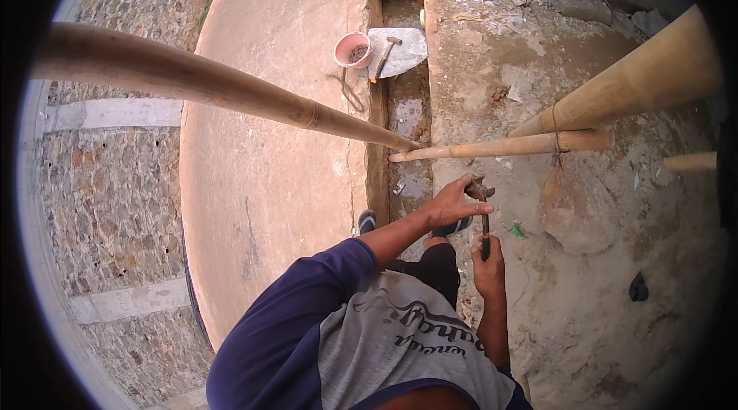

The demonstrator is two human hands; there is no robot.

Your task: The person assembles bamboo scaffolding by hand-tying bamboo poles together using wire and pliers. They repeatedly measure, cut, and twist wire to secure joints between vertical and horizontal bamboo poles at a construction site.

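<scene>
Grey shirt [369,333] nearest; hammer [485,225] just beyond, right hand's [490,265] fingers wrapped round its grip, left hand [450,205] at its head (pinch: cannot tell). Apparent step: handling the hammer near the bamboo pole [469,150]; any swing calls for a clear left hand.

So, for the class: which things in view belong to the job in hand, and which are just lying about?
Likely part of the job:
hammer, gripped in the right hand, the left hand at its head
second hammer, perhaps a spare
pink bucket, probably
bamboo poles, probably

Seemingly just lying about:
green scrap
dark scrap
</scene>
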